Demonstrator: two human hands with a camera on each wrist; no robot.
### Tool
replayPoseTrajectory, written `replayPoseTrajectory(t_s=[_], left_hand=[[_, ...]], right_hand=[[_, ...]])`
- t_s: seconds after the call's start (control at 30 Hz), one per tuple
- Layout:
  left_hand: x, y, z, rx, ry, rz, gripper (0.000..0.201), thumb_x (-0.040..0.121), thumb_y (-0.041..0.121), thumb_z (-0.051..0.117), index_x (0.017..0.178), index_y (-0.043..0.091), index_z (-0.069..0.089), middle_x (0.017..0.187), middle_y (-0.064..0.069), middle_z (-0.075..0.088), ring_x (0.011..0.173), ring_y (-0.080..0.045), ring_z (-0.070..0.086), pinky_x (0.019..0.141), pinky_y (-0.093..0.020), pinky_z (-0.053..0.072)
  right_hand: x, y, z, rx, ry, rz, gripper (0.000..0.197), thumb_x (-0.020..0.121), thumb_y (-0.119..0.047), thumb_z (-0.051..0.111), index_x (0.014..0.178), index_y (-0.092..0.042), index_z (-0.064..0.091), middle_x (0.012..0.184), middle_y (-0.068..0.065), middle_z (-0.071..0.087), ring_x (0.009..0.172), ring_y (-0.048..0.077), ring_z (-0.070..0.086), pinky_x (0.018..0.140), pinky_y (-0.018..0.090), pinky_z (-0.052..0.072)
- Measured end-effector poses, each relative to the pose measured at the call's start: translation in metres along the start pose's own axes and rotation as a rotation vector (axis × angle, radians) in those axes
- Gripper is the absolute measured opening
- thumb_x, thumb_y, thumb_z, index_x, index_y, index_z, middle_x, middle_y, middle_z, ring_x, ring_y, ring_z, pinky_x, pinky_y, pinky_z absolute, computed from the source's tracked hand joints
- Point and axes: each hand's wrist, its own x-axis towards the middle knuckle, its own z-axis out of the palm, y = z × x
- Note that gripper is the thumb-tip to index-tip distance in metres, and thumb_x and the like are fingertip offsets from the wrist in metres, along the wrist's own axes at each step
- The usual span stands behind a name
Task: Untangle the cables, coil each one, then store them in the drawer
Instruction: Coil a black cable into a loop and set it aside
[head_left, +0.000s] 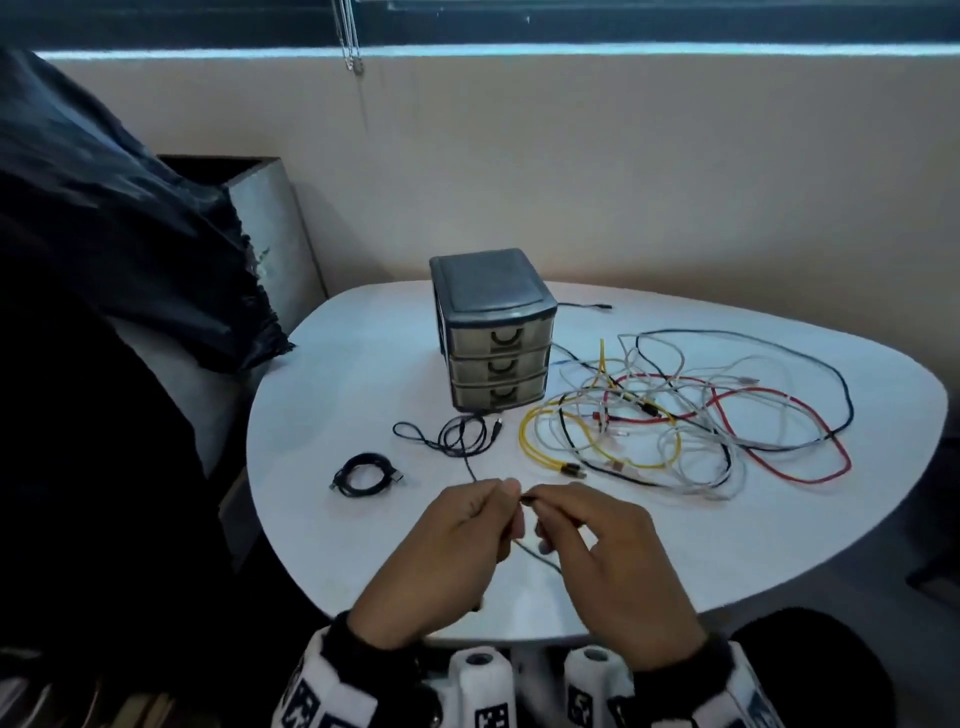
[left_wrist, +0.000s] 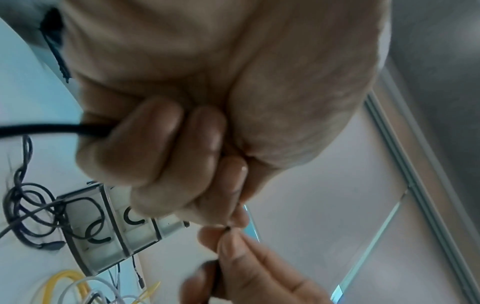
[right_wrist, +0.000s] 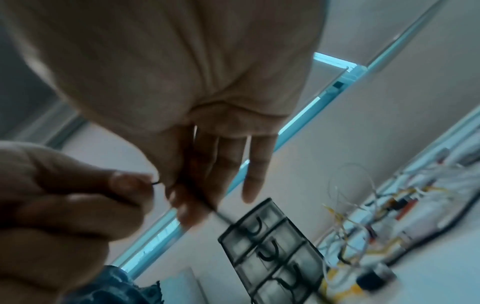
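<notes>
White rounded table (head_left: 363, 364) bearing all task items. Three-drawer organizer (head_left: 493, 332) stands upright near the table's centre, its three drawers closed. To its right lies the tangled cable heap (head_left: 685, 415): white, yellow, red and black strands crossing one another. Directly in front of the organizer, a thin black cable (head_left: 465, 436) rests in loose loops; one strand runs from them toward the hands. Left of it, apart from the rest, a coiled black cable (head_left: 366, 474) lies flat. Left hand (head_left: 457, 551), fingers curled, grips this thin black cable; right hand (head_left: 618, 561) pinches the same cable between thumb and forefinger, its other fingers nearly straight in the right wrist view. The fingertips of the two hands nearly meet above the near table edge.
</notes>
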Motion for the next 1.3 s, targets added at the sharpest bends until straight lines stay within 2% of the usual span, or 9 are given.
replayPoseTrajectory(t_s=[0.17,0.33,0.5,0.63,0.77,0.97,1.07,1.17,1.3], left_hand=[[0.013,0.02,-0.02,-0.206,0.053,0.116,0.037,0.104,0.026,0.043,0.071,0.017,0.056,0.059,-0.002,0.055,0.062,-0.022,0.047,0.052,-0.025,0.036],[0.041,0.039,-0.012,-0.646,0.128,0.312,0.029,0.091,0.031,0.045,0.09,0.007,0.062,0.069,-0.002,0.061,0.072,-0.02,0.063,0.075,-0.028,0.055],[0.069,0.018,-0.019,-0.456,0.218,0.263,0.033,0.104,0.026,0.042,0.099,0.013,0.072,0.097,-0.004,0.077,0.104,-0.017,0.071,0.098,-0.029,0.051],[0.069,0.008,-0.015,-0.174,0.098,0.158,0.039,0.101,0.028,0.052,0.079,0.007,0.075,0.06,-0.005,0.069,0.06,-0.015,0.067,0.064,-0.021,0.049],[0.073,0.026,-0.017,-0.402,-0.099,0.187,0.038,0.102,0.028,0.05,0.081,0.007,0.074,0.054,-0.003,0.055,0.049,-0.018,0.055,0.062,-0.025,0.051],[0.083,0.028,-0.029,-0.766,0.069,0.366,0.022,0.101,0.012,0.044,0.106,0.001,0.063,0.072,0.002,0.065,0.078,-0.017,0.071,0.075,-0.024,0.055],[0.091,0.011,-0.039,-0.407,0.321,0.331,0.027,0.106,0.01,0.038,0.097,0.008,0.063,0.07,0.009,0.068,0.083,-0.017,0.072,0.075,-0.022,0.048],[0.082,0.002,-0.03,0.015,0.236,0.316,0.03,0.106,0.016,0.042,0.093,0.011,0.068,0.064,0.008,0.067,0.069,-0.009,0.065,0.073,-0.026,0.046],[0.058,0.02,-0.02,-0.147,-0.137,0.226,0.038,0.099,0.029,0.044,0.083,0.009,0.072,0.048,-0.003,0.052,0.047,-0.017,0.052,0.074,-0.038,0.057]], right_hand=[[0.034,0.03,0.01,0.015,0.26,0.195,0.014,0.094,-0.015,0.063,0.098,-0.018,0.076,0.084,-0.023,0.066,0.079,-0.005,0.06,0.072,0.015,0.047],[0.048,0.029,0.019,-0.019,-0.126,0.178,0.018,0.096,-0.03,0.059,0.094,-0.026,0.076,0.064,-0.021,0.061,0.065,0.003,0.058,0.065,0.029,0.046],[0.048,-0.031,-0.023,0.182,-0.555,0.163,0.022,0.1,-0.022,0.052,0.092,-0.019,0.072,0.06,-0.009,0.052,0.053,0.0,0.046,0.056,0.01,0.034],[0.073,-0.03,-0.049,0.181,-0.231,0.068,0.023,0.098,-0.015,0.056,0.082,-0.022,0.07,0.06,-0.003,0.049,0.057,0.014,0.044,0.055,0.022,0.034],[0.098,0.005,-0.026,0.234,0.15,0.158,0.021,0.093,-0.011,0.064,0.078,-0.024,0.072,0.059,-0.007,0.058,0.056,0.004,0.046,0.056,0.017,0.038],[0.077,0.006,0.015,0.178,-0.256,0.18,0.021,0.099,-0.021,0.055,0.088,-0.023,0.073,0.055,-0.019,0.054,0.054,0.001,0.048,0.057,0.016,0.037],[0.065,-0.009,0.006,0.154,-0.458,0.127,0.021,0.101,-0.02,0.052,0.095,-0.013,0.071,0.053,-0.018,0.05,0.05,0.003,0.043,0.054,0.014,0.03],[0.068,-0.023,-0.021,0.083,-0.385,0.041,0.019,0.1,-0.02,0.053,0.092,-0.019,0.07,0.056,-0.008,0.051,0.05,0.006,0.043,0.052,0.016,0.029],[0.077,-0.02,-0.042,0.22,0.008,0.089,0.016,0.09,-0.012,0.068,0.077,-0.022,0.072,0.069,-0.005,0.068,0.06,0.003,0.055,0.06,0.021,0.045]])
